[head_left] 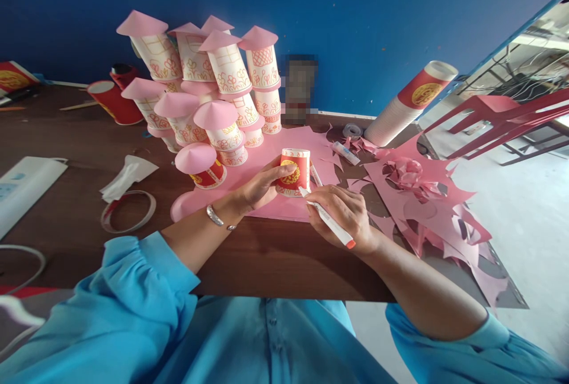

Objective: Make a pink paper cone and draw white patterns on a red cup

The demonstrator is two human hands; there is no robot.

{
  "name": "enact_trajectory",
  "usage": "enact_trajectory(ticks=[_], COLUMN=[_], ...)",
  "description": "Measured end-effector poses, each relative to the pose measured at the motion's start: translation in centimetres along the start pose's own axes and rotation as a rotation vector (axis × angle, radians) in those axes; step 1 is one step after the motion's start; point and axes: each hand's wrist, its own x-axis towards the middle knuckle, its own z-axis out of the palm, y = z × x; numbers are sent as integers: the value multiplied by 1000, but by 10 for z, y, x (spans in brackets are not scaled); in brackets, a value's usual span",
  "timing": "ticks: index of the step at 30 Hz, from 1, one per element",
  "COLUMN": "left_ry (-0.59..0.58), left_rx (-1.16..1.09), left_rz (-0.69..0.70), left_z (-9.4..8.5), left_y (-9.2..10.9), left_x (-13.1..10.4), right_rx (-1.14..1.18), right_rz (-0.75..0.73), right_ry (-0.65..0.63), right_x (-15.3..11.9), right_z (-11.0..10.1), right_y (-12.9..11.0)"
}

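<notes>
A red and white paper cup (pixel 301 165) with a gold emblem is gripped by my left hand (pixel 262 185), just above a pink paper sheet (pixel 284 141). My right hand (pixel 344 213) is closed around a white marker (pixel 331 225) with an orange end. The marker's tip meets the cup's lower edge, where small red drawings show; whether it touches cannot be made out. Behind the cup lies a marker cap or second pen (pixel 316 175), partly hidden. To the left, a red cup with a pink cone roof (pixel 195 159) stands on the table.
Stacked paper-cup towers with pink cones (pixel 229 67) rise at the back left. A tall cup stack (pixel 400 111) leans at the right beside pink paper scraps (pixel 422 194). A tape roll (pixel 128 212) and crumpled white paper (pixel 128 176) lie left; a blue wall (pixel 338 16) stands behind.
</notes>
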Motion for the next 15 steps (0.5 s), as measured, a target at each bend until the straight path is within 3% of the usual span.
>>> enact_trajectory(ticks=[15], left_ry=[43], left_rx=[52], left_rz=[-35], left_z=[5], left_y=[5], left_x=[-2], right_rx=[-53], right_rz=[6], right_ry=[53], right_x=[0], right_z=[-4], right_y=[3])
